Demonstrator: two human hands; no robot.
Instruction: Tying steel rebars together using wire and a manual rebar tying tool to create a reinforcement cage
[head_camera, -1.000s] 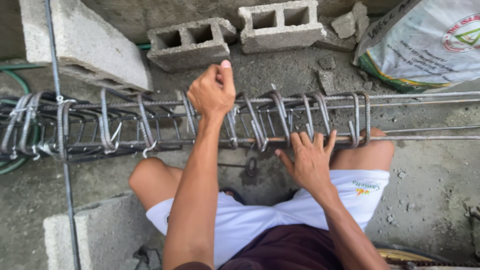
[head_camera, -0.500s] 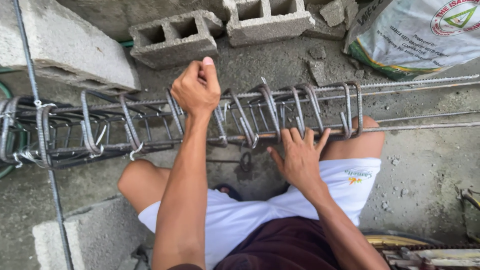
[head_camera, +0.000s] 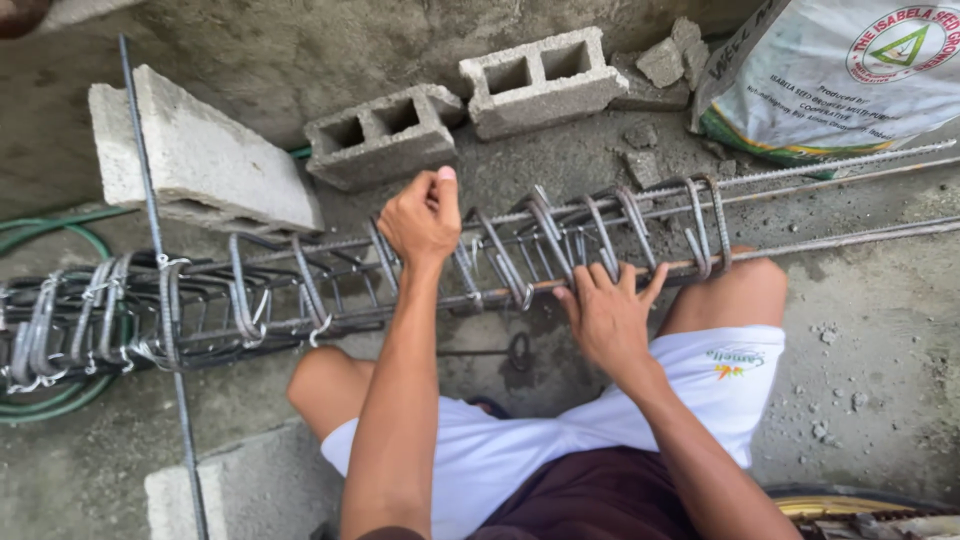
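Two hands on rebar cage (head_camera: 420, 275): left hand (head_camera: 422, 218) fisted, right hand (head_camera: 605, 315) flat.

Left hand (head_camera: 425, 215) stays fisted on the rebar cage (head_camera: 400, 275) top bar; right hand (head_camera: 605, 315) slides slightly along the near bar. Camera view tilts.

Soft, even daylight is filling the frame, with no hard glare showing anywhere. Faint shadows are pooling under the rebar cage (head_camera: 400, 290) at centre and beneath the concrete blocks (head_camera: 385, 135) in the upper middle. The centre is staying fairly sharp, while straight bars are bowing towards the left and right edges. The white sack (head_camera: 850, 70) at upper right is looking brightest.
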